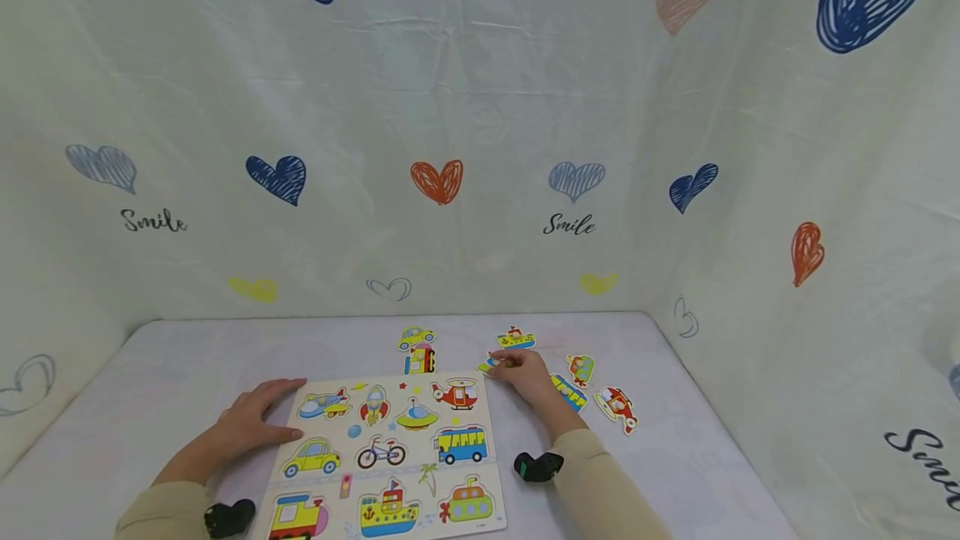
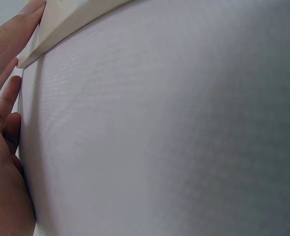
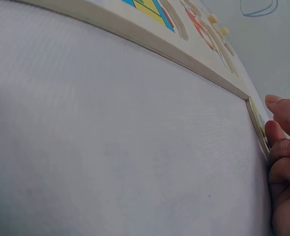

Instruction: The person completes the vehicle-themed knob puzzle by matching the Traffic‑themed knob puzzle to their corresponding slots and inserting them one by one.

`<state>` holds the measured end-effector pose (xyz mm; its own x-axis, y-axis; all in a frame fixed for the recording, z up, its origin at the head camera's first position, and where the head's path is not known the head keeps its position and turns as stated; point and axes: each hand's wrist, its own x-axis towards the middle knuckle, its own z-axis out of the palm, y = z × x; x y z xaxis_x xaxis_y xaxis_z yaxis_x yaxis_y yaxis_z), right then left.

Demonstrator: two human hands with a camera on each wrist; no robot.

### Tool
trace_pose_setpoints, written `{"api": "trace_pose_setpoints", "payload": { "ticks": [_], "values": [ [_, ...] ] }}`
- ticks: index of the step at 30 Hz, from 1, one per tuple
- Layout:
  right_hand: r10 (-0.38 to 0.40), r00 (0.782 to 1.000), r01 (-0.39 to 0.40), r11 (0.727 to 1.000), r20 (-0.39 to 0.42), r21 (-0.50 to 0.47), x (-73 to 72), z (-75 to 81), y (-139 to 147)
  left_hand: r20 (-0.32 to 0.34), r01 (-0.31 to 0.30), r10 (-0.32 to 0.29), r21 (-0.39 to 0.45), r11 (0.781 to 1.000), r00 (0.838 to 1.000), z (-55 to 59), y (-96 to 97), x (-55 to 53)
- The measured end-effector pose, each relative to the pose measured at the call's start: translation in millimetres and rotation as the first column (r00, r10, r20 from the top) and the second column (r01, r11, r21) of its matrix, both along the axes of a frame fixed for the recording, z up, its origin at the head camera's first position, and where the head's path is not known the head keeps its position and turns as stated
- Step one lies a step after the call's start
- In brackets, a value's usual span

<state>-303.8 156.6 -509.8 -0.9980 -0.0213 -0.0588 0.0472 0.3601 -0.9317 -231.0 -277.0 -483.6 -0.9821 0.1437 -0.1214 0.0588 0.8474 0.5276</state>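
A flat puzzle board [image 1: 408, 394] lies on the table, printed with vehicles such as a rocket, bicycle, bus and train. My left hand [image 1: 243, 426] rests at its left edge, fingers spread and thumb reaching onto the board; the left wrist view shows its fingers by the board's pale side. Just past the far right corner, my right hand [image 1: 525, 375] pinches a small flying saucer piece [image 1: 487, 363]. In the right wrist view, thumb and curled fingers [image 3: 282, 147] are beside that piece, partly cut off by the frame.
Loose pieces lie beyond the board: a car [image 1: 416, 337], a train [image 1: 420, 359] and a ship [image 1: 517, 338]. Right of my right hand are a bus [image 1: 568, 392], a submarine [image 1: 581, 369] and a helicopter [image 1: 617, 408]. A heart-patterned curtain [image 1: 495, 107] hangs behind the table.
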Motion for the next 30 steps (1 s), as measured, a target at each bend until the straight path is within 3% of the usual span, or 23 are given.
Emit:
{"api": "trace_pose_setpoints", "payload": {
  "ticks": [17,30],
  "values": [
    [-0.091,0.995,0.089,0.994,0.032,0.067,0.5,3.6,-6.4,-0.016,0.012,-0.012,0.002,1.000,1.000,-2.7,-1.6,-0.8],
    [-0.112,0.994,0.110,0.989,0.015,0.102,-1.3,-0.5,-9.3,0.002,0.005,-0.006,0.003,1.000,1.000,0.7,-0.2,0.3]
  ]
}}
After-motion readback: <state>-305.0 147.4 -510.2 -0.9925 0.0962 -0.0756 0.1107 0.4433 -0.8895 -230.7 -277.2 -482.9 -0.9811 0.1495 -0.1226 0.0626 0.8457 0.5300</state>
